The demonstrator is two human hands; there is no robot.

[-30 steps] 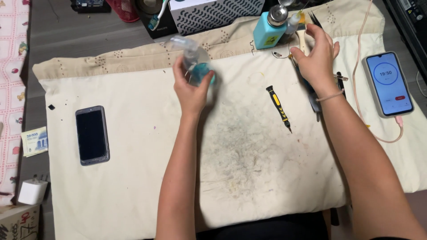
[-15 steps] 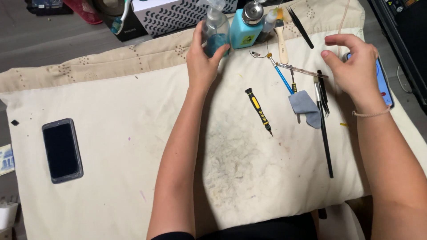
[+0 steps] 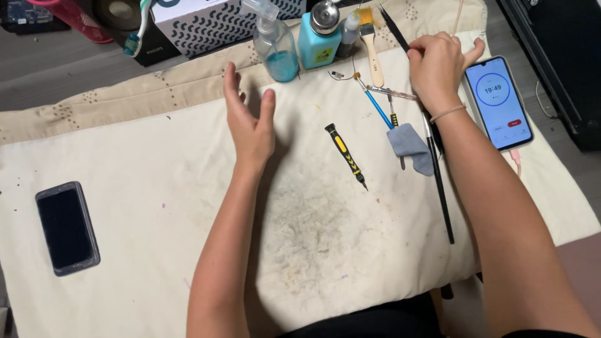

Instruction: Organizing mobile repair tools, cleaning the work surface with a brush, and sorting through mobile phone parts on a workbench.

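My left hand [image 3: 250, 122] hovers open over the cream cloth [image 3: 156, 188], fingers spread, holding nothing. A clear spray bottle with blue liquid [image 3: 275, 50] stands just beyond it. My right hand [image 3: 438, 69] rests at the far right with its fingers curled down onto a long thin black rod [image 3: 441, 194] and its thumb held apart. I cannot see whether it grips the rod. A black and yellow screwdriver [image 3: 345, 155] lies between my hands. A grey cloth scrap [image 3: 410, 145] and a blue-handled tool [image 3: 375, 103] lie by my right wrist.
A teal dispenser bottle [image 3: 319, 40] and a wooden-handled brush [image 3: 373, 53] sit at the back. A lit phone [image 3: 499, 103] lies at the right on a cable. A dark phone [image 3: 67, 227] lies at the left. A patterned box [image 3: 206, 25] stands behind the cloth.
My left hand carried the spray bottle to the back, set it beside the teal bottle, let go and drew back open. My right hand moved to the black rod.
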